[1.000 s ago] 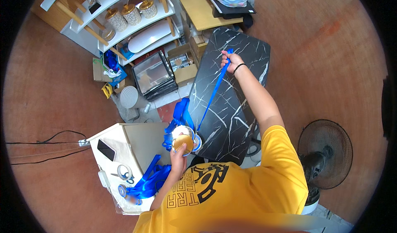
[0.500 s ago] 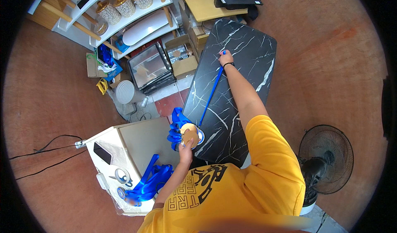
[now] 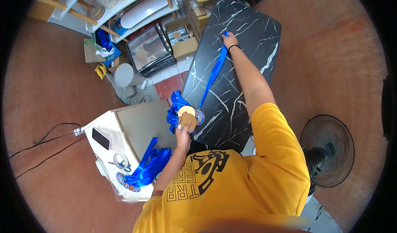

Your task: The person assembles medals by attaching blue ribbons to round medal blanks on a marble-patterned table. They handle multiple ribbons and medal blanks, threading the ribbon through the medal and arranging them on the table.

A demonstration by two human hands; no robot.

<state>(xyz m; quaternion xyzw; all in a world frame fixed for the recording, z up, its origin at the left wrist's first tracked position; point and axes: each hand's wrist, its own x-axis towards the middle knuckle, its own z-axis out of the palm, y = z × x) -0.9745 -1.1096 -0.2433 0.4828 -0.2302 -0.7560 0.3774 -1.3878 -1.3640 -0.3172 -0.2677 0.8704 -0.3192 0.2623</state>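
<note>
My left hand (image 3: 183,136) is closed around several round gold medals (image 3: 189,121) at the table's near left edge. Their bunched blue ribbons (image 3: 177,102) hang off to the left. One medal with a silver and blue face (image 3: 199,117) lies against the black marbled table (image 3: 231,125) beside the bunch. From it a blue ribbon (image 3: 215,71) runs up across the tabletop, and my right hand (image 3: 230,40) pinches its far end. The ribbon is stretched out, slightly slanted.
A white cabinet (image 3: 142,123) at left carries a phone (image 3: 101,138), a tape roll (image 3: 120,161), scissors (image 3: 127,167) and a pile of blue ribbons with medals (image 3: 151,167). A black fan (image 3: 326,150) stands at right. Shelves (image 3: 111,20) and an open cardboard box (image 3: 184,47) are at the back left.
The ribbon in my right hand now shows broader and flatter, with its end above the fingers. The whole scene has shifted upward in view. My left hand still grips the medals.
</note>
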